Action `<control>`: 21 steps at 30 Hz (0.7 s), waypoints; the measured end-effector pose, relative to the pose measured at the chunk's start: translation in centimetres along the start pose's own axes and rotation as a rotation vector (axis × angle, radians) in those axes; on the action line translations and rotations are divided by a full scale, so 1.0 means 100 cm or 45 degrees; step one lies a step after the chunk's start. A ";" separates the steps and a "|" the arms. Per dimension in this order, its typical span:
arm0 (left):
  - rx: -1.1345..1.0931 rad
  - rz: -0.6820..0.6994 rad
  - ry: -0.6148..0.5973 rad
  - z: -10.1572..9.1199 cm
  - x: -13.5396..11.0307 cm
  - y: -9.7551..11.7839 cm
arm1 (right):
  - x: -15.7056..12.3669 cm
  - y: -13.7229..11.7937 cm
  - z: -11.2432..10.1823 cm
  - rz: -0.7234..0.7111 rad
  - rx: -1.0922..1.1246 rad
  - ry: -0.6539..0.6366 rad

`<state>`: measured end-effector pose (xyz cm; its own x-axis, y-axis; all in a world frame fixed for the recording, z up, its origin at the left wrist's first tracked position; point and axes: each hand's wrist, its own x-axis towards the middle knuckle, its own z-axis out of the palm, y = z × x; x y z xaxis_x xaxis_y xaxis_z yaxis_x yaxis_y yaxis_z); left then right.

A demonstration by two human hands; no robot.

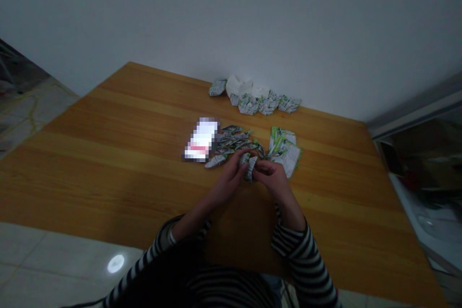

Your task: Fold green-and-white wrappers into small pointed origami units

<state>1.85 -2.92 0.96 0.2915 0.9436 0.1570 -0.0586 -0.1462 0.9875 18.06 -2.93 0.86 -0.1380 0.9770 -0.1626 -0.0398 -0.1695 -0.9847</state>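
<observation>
A small folded piece of printed paper (250, 168) is held between my two hands above the wooden table. My left hand (234, 173) closes on its left side, fingers bent round it. From the right, my right hand (271, 173) pinches the paper's edge with thumb and fingers. Just beyond my hands lies a loose pile of folded printed paper pieces (233, 140). Flat green-and-white printed sheets (288, 151) rest by my right hand, partly hidden behind it. The fingertips are dim and small, so the exact folds cannot be made out.
A phone (201, 139) with a bright, blurred screen lies left of the pile. Along the wall stand several folded paper shapes (248, 104) and crumpled white tissue (238, 85). The wooden table (108, 154) meets the wall at the back; a glass-fronted cabinet (426, 173) borders it on the right.
</observation>
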 end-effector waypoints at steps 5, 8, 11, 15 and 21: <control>0.012 -0.021 0.028 0.002 -0.001 0.000 | -0.003 -0.004 0.002 -0.013 0.044 -0.027; 0.027 -0.008 0.001 0.001 -0.001 0.000 | -0.003 -0.005 0.004 -0.003 0.016 0.031; -0.007 -0.018 -0.014 -0.001 -0.001 0.000 | -0.003 -0.005 0.003 0.038 0.047 0.005; -0.113 -0.054 -0.030 -0.002 0.000 0.002 | -0.003 -0.005 0.000 0.100 0.133 -0.012; -0.161 -0.082 -0.007 -0.002 0.000 0.006 | -0.005 -0.004 0.000 0.091 0.125 0.001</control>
<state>1.67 -2.91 1.51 0.3040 0.9481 0.0937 -0.1592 -0.0465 0.9862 18.10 -3.32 1.29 -0.1432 0.9620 -0.2325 -0.1268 -0.2508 -0.9597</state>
